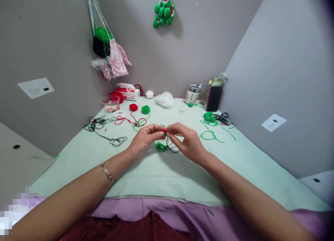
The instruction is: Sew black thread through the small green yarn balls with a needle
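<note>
My left hand [144,138] and my right hand [186,141] meet over the middle of the pale green table [146,171]. Both pinch a small red crochet piece [164,131] between their fingertips. A thin yellow tool, perhaps a hook [179,134], pokes out by my right fingers. Just below the hands lies a small green crocheted ring [161,147] with a dark thread looped beside it. A metal bangle sits on my left wrist.
Red and green yarn balls [139,108], tangled red, green and black threads [104,126], a plastic bowl [110,102], a tissue box [127,92], white stuffing [165,99], a jar [192,94], a bottle [214,94] and green pieces [210,117] crowd the far table. Grey walls enclose three sides.
</note>
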{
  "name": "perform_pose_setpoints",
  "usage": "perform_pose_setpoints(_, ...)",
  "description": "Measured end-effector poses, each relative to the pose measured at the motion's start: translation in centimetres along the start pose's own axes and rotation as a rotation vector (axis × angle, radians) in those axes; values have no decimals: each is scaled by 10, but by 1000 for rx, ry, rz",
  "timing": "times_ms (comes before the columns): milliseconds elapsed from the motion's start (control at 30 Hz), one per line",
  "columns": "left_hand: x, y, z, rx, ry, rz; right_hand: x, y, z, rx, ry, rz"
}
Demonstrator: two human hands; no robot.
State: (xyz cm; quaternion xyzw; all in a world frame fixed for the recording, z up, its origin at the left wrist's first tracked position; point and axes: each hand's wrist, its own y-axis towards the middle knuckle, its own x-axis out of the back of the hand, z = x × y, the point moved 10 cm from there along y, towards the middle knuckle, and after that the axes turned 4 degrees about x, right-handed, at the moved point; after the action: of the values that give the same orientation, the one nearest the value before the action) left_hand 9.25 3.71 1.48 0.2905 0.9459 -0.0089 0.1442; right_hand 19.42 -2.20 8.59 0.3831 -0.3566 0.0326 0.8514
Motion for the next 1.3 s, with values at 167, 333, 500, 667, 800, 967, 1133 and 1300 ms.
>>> perform_pose_setpoints(167,2,1,6,28,29,-26,-15,-4,9,154,-331,106)
perform_pose_setpoints(333,1,0,10,61,73,-63,-29,-11,9,233,-574,240)
perform_pose_setpoints(500,0,-1,7,71,91,-76,-24,-6,23,261,-565,164)
perform_pose_setpoints(667,13,3,4,52,140,-141,-11,0,30,48,40,132)
perform_pose_setpoints(800,35,8,-4,-4,96,-237,8,-1,6,-245,556,116)
perform_pose_setpoints(967,59,11,-17,-57,103,-337,93,0,-37,-303,549,-264)
perform_pose_setpoints(1133,74,13,-22,-103,102,-390,151,-10,-47,-261,668,-448)
perform_pose_setpoints(1300,78,13,-22,-110,92,-403,187,-25,-38,-134,568,-610)
